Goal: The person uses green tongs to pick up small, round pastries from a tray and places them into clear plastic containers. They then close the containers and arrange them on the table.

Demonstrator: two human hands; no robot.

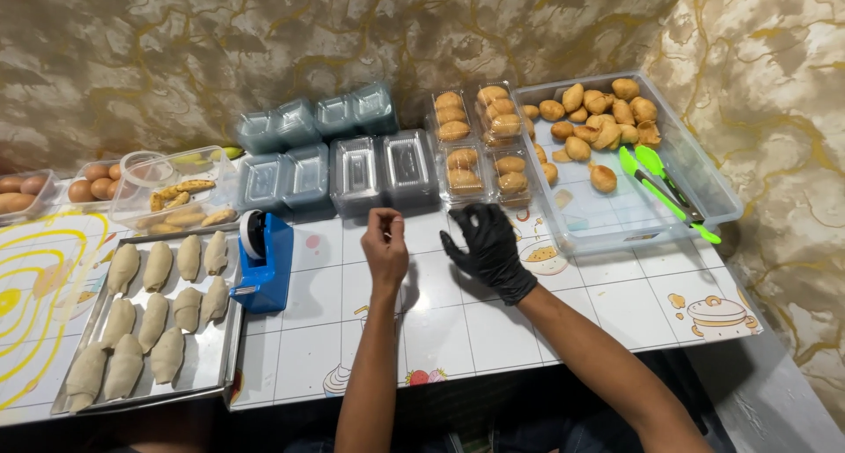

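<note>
I find my bare left hand [385, 242] pinched, possibly on tape; contents unclear. Gloved right hand [489, 246] spread, empty. Both hover over the table [616, 303], just before the lidded boxes [385, 173]. Risk: tape sticking to glove.

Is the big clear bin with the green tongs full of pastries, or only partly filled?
Partly filled. The pastries lie only at the far end of the bin; the near part holds just the tongs on bare floor.
</note>
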